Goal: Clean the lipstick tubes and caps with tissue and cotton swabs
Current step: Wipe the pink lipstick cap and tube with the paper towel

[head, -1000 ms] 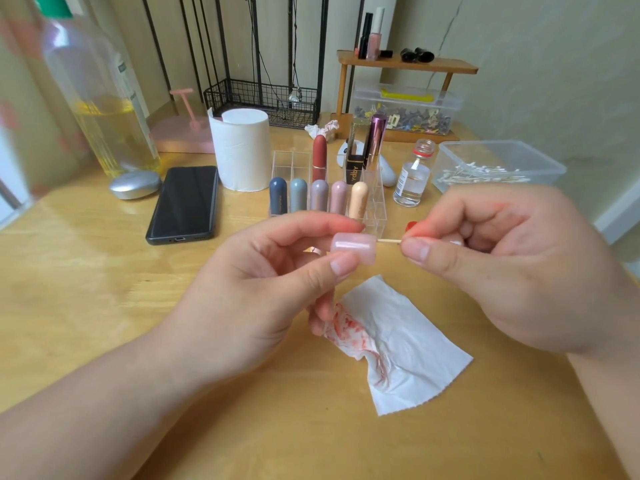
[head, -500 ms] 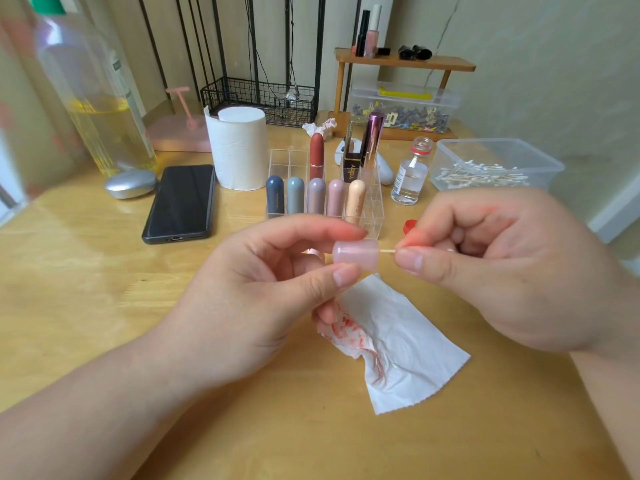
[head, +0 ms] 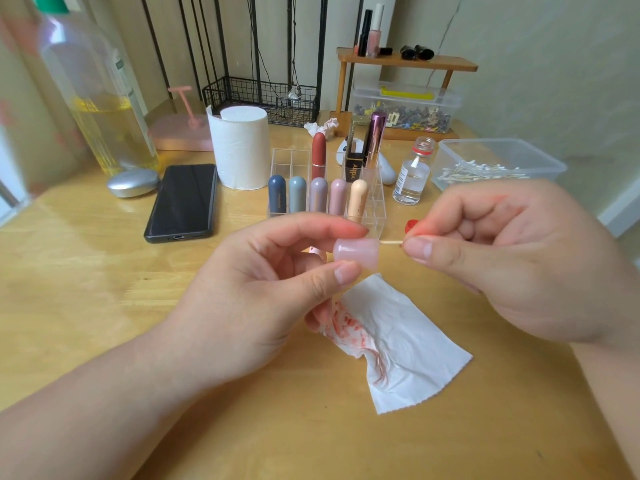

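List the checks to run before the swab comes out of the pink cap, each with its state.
1. Left hand pinches the pink cap between thumb and forefinger: ok.
2. Right hand pinches the swab stick near the cap's mouth: ok.
3. Swab tip clean or soiled: cannot tell, hidden inside the cap.
4. Tissue on the table below has an unstained part: ok.
5. Spare swabs in the clear box: ok.

A black phone (head: 181, 201) lies flat beside a silver oval case (head: 133, 182), near a tall bottle (head: 100, 98)
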`<act>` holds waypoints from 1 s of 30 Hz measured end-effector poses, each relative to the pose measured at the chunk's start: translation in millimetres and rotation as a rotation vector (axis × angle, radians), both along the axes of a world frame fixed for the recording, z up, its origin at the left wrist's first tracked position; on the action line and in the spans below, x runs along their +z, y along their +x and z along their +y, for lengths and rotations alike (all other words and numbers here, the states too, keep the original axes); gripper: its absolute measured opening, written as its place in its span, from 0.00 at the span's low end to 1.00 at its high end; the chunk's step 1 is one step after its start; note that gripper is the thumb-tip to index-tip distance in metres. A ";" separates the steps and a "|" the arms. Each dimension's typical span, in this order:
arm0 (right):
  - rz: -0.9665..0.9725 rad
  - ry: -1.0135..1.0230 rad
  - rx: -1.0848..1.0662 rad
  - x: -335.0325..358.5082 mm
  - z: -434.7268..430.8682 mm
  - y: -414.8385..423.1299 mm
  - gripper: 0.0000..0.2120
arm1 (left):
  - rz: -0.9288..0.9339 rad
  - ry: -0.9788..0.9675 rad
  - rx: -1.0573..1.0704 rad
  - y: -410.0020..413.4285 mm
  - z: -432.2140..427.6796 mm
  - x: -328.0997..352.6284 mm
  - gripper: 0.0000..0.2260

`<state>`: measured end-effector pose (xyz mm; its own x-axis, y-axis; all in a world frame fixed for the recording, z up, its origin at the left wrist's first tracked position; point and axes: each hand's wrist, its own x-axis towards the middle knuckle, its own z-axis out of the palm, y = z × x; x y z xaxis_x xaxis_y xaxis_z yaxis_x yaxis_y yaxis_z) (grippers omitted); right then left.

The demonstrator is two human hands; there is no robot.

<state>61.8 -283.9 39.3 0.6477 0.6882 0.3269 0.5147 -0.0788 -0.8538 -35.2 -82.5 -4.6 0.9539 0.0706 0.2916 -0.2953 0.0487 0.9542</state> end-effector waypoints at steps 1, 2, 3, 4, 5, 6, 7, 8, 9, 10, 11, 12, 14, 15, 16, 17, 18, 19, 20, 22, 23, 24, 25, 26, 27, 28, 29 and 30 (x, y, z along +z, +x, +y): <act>-0.029 -0.016 -0.038 -0.3 0.6 0.8 0.03 | -0.002 -0.005 0.009 0.4 1.1 -0.4 0.11; -0.047 -0.041 -0.061 -0.7 0.7 1.8 0.04 | -0.002 -0.009 0.019 1.0 2.3 -1.1 0.11; -0.051 -0.070 -0.063 -1.0 0.0 2.5 0.04 | -0.001 -0.009 0.027 1.5 3.3 -1.9 0.11; -0.042 -0.101 -0.041 -0.7 -0.9 2.4 0.05 | 0.000 -0.006 0.031 1.9 4.0 -2.8 0.11; -0.021 -0.127 -0.005 0.1 -2.0 2.2 0.05 | 0.002 -0.003 0.029 1.9 4.0 -3.4 0.10; 0.007 -0.138 0.035 1.2 -2.7 2.0 0.04 | 0.003 -0.001 0.022 2.0 3.5 -3.8 0.10; 0.034 -0.129 0.067 2.3 -3.3 1.9 0.04 | 0.003 0.000 0.014 1.7 2.9 -3.8 0.10; 0.051 -0.107 0.082 3.4 -3.2 2.1 0.04 | 0.002 -0.001 0.008 1.7 2.3 -3.8 0.10; 0.055 -0.077 0.077 4.1 -3.5 2.7 0.04 | 0.001 -0.001 0.007 1.7 2.1 -3.5 0.11; 0.051 -0.050 0.053 3.8 -3.3 4.3 0.04 | -0.001 -0.001 0.010 1.7 2.7 -3.4 0.11; 0.037 -0.038 0.017 2.9 -3.3 5.6 0.05 | 0.000 -0.001 0.014 1.8 3.8 -3.2 0.11; 0.013 -0.051 -0.012 1.9 -3.1 6.7 0.05 | 0.002 -0.001 0.022 2.2 5.0 -3.4 0.11; -0.012 -0.120 -0.009 -0.1 -3.7 7.5 0.06 | 0.005 0.001 0.031 2.9 6.8 -3.9 0.12; 0.010 -0.151 0.031 -0.2 -4.5 7.0 0.05 | 0.004 -0.001 0.031 3.1 6.7 -4.2 0.12; 0.057 -0.163 0.085 0.6 -4.7 6.1 0.05 | 0.002 -0.006 0.027 3.0 6.0 -4.6 0.12; 0.113 -0.157 0.128 1.3 -5.2 6.2 0.05 | 0.001 -0.014 0.020 2.9 5.1 -4.8 0.11; 0.164 -0.145 0.152 2.1 -5.9 7.2 0.05 | 0.000 -0.021 0.013 2.6 4.0 -5.1 0.11; 0.203 -0.127 0.159 2.9 -6.6 9.3 0.06 | -0.001 -0.024 0.010 2.2 3.1 -5.0 0.12; 0.226 -0.110 0.154 3.4 -6.8 12.4 0.07 | -0.005 -0.025 0.015 1.9 2.6 -4.9 0.12; 0.214 -0.089 0.126 3.0 -8.6 20.7 0.13 | -0.016 -0.033 0.040 1.7 3.0 -4.1 0.11; 0.196 -0.091 0.099 2.5 -10.0 25.2 0.17 | -0.020 -0.044 0.054 1.6 3.8 -3.5 0.10; 0.193 -0.094 0.059 2.3 -11.3 29.0 0.20 | -0.020 -0.058 0.065 1.6 4.5 -3.1 0.10; 0.212 -0.094 0.010 2.5 -12.9 32.8 0.20 | -0.019 -0.071 0.072 1.6 5.0 -2.7 0.10; 0.243 -0.087 -0.041 2.5 -14.3 36.6 0.17 | -0.015 -0.082 0.079 1.4 5.3 -2.4 0.09; 0.257 -0.084 -0.104 1.3 -15.7 41.0 0.11 | -0.011 -0.091 0.082 1.3 5.2 -2.0 0.09; 0.224 -0.112 -0.189 -0.7 -16.0 44.6 0.07 | -0.006 -0.099 0.084 1.1 5.0 -1.8 0.09; 0.144 -0.179 -0.296 -4.8 -16.0 49.6 0.06 | 0.002 -0.103 0.084 0.9 4.8 -1.6 0.09; 0.055 -0.268 -0.394 -10.1 -15.4 54.8 0.06 | 0.009 -0.102 0.081 0.8 4.5 -1.6 0.10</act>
<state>116.6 -299.3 29.2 0.8873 0.4427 0.1292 0.3562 -0.4801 -0.8017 -34.4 -78.1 -6.2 0.9464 0.1767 0.2704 -0.2936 0.1221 0.9481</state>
